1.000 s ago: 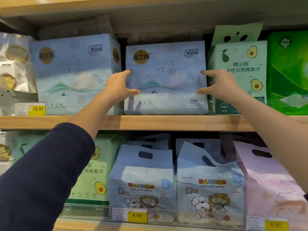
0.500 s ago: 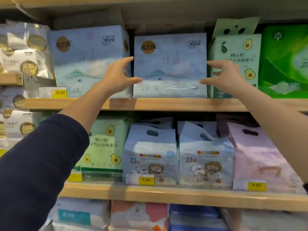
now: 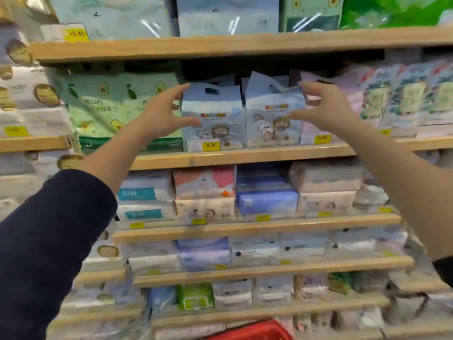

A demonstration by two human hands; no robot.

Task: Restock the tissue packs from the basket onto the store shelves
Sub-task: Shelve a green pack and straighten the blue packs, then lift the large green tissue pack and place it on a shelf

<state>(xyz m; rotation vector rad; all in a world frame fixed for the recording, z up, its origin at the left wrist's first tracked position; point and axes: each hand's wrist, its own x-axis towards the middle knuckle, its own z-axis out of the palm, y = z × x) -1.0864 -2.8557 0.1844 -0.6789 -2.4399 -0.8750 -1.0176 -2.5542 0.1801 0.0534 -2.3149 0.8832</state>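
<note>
Tissue pack (image 3: 228, 18) is sitting shelved up top; left hand (image 3: 159, 114) and right hand (image 3: 323, 109), fingers (image 3: 180, 88) spread and empty, are dropping away toward near basket (image 3: 252, 331) for another.

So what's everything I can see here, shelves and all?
Shelves: about six, light wood, stacked across the view.
Baby wipes packs: two in front, pale blue, second shelf, centre.
Avocado packs: count unclear, green, left of the wipes.
Pink pack: one, pink, right of the wipes.
Large packs: two, pale blue, top shelf.
Other tissue packs: many, mixed colours, lower shelves, blurred.
Price tags: many, yellow, shelf edges.
Basket: one, red, bottom edge.
Left sleeve: one, dark blue, lower left.
Left hand: one, bare, open, by the left wipes pack.
Right hand: one, bare, open, by the right wipes pack.
</note>
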